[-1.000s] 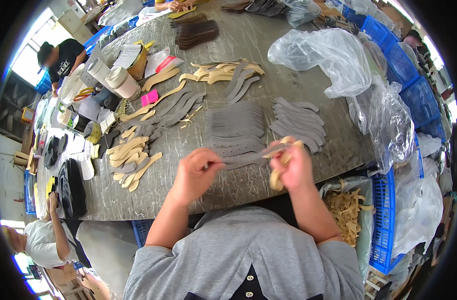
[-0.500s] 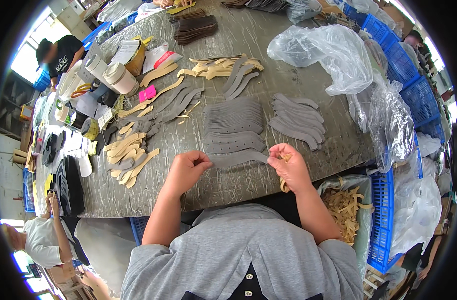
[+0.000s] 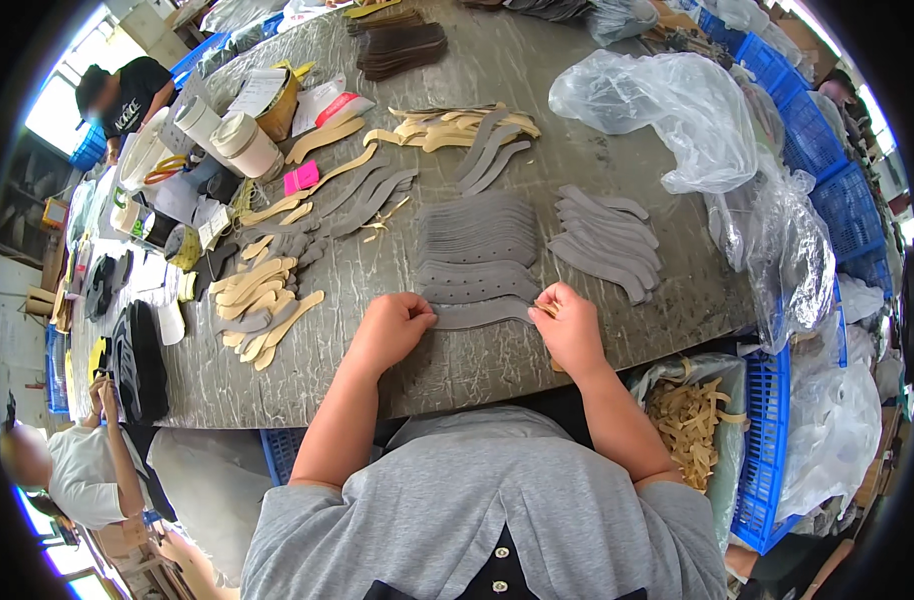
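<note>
Grey curved strip [image 3: 480, 314] lies flat near the front edge of the grey surface [image 3: 537, 60], just below a fanned stack of grey strips [image 3: 477, 240]. Both hands pinch it: the left hand [image 3: 389, 328] at its left end, the right hand [image 3: 569, 325] at its right end.

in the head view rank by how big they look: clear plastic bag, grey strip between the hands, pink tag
1. clear plastic bag
2. grey strip, held between left hand and right hand
3. pink tag

The bag lies farther off, yet looks largest.

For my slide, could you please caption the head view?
Both hands, left hand and right hand, press a grey curved strip onto a grey worktable.
</note>
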`<state>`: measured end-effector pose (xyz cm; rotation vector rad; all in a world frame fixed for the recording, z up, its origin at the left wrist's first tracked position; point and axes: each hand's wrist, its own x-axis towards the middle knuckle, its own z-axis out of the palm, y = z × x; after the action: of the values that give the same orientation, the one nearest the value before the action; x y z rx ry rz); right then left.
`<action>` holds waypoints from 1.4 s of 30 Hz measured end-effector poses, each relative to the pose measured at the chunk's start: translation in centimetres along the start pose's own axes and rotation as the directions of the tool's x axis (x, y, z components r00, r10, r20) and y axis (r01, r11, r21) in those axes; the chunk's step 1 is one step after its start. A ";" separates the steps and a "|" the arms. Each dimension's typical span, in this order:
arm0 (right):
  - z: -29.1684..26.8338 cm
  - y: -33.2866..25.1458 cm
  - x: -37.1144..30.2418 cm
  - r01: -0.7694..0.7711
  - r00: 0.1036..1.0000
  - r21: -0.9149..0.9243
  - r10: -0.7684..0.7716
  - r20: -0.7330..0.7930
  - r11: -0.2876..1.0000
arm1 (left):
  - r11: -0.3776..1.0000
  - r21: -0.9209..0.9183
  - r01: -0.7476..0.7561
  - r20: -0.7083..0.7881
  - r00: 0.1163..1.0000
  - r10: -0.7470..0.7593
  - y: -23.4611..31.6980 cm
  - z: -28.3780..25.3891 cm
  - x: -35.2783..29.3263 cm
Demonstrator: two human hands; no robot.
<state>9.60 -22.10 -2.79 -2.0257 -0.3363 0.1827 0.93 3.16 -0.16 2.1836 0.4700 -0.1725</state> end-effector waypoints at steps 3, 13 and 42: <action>0.0 -0.2 -0.1 0.011 1.000 -0.039 -0.011 -0.003 0.999 | 1.000 0.008 -0.022 -0.001 1.000 0.022 0.0 0.1 0.1; 0.6 -0.9 -0.9 0.417 0.902 -0.515 -0.413 0.131 0.749 | 0.986 0.159 -0.054 -0.036 0.998 0.061 1.0 0.4 -0.1; -1.0 -5.9 -2.5 0.426 0.893 -0.028 -0.415 0.175 0.904 | 0.777 -0.025 -0.629 -0.085 0.776 0.626 4.4 2.9 -3.0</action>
<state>6.57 -21.19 2.87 -1.9540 -0.8870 0.0675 0.06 -2.38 2.17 2.1776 -0.2397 0.2874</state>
